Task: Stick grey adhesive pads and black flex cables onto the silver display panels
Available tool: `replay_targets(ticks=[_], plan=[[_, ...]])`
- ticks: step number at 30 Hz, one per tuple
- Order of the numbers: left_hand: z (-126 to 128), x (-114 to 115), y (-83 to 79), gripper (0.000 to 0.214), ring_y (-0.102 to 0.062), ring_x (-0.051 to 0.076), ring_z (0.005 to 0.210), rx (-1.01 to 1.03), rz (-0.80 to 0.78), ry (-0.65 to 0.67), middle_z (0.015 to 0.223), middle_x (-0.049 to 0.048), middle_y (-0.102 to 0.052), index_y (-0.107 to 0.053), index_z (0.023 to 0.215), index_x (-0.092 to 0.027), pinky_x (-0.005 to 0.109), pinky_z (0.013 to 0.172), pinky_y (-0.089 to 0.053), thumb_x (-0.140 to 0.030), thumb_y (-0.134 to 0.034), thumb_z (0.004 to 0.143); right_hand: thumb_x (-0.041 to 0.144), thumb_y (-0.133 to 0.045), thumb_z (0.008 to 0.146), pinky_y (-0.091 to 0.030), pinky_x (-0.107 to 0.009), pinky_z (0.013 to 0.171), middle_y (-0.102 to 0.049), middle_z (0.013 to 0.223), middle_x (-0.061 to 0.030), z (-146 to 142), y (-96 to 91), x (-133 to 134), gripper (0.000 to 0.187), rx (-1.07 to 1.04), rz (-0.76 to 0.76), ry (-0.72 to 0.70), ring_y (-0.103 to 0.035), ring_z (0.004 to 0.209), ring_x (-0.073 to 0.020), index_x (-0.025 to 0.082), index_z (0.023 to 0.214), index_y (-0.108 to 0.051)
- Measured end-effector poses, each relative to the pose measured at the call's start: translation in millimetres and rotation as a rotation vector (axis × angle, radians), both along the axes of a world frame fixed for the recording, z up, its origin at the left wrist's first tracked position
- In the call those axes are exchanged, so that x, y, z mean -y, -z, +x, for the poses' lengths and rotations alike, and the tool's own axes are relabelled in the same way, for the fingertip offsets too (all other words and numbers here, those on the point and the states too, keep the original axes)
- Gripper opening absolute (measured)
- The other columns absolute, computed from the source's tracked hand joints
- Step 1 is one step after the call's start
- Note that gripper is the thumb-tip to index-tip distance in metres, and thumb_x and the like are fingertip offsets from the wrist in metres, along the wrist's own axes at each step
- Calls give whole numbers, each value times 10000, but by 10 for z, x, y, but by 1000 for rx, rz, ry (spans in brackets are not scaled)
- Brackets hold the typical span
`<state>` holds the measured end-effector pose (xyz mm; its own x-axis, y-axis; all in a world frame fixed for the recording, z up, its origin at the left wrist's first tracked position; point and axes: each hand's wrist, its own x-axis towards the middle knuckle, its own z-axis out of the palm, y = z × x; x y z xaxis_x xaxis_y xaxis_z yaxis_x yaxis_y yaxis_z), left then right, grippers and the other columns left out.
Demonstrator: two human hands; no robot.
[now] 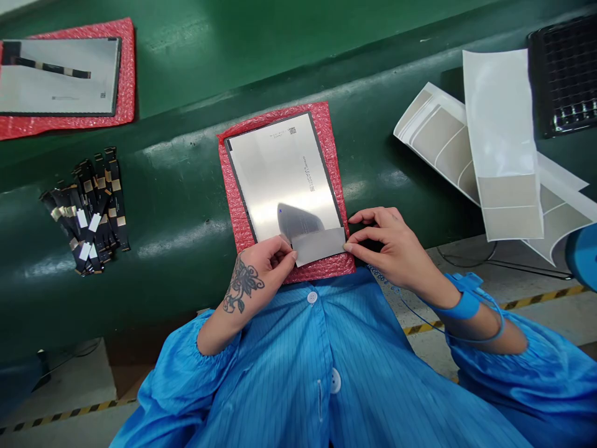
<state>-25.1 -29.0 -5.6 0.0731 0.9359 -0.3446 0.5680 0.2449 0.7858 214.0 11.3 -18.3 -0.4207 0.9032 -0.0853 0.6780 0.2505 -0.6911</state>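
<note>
A silver-backed display panel (284, 168) with a dark rim lies on a red bubble-wrap bag (333, 155) in front of me. Across its near edge sits a grey adhesive strip (321, 246). My left hand (268, 261) pinches the strip's left end between thumb and fingers, close to the panel's near left corner. At the other end, my right hand (385, 242) has its thumb and index fingertip closed on the strip's right corner, while the other fingers are bent by the panel's edge. A blue wrist strap circles my right wrist.
Dark flex cables (91, 211) lie heaped at left. Behind them, another panel (84, 56) rests on red bubble wrap with a cable on it. Curled sticker sheets (504, 143) overhang the table's edge at right, beside a black tray (566, 74) and a blue round object (583, 255).
</note>
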Motion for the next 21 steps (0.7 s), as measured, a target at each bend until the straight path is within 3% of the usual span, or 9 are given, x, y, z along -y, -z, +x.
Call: replay_targets(ticks=[21], plan=[[74, 17, -42, 126, -514, 96, 556, -200, 117, 89, 619, -34, -577, -564, 692, -187, 205, 548, -357, -199, -551, 817, 290, -590, 842, -438, -468, 831, -616, 1012, -58, 2, 13, 27, 147, 9, 23, 4, -516, 983, -261, 251, 727, -672]])
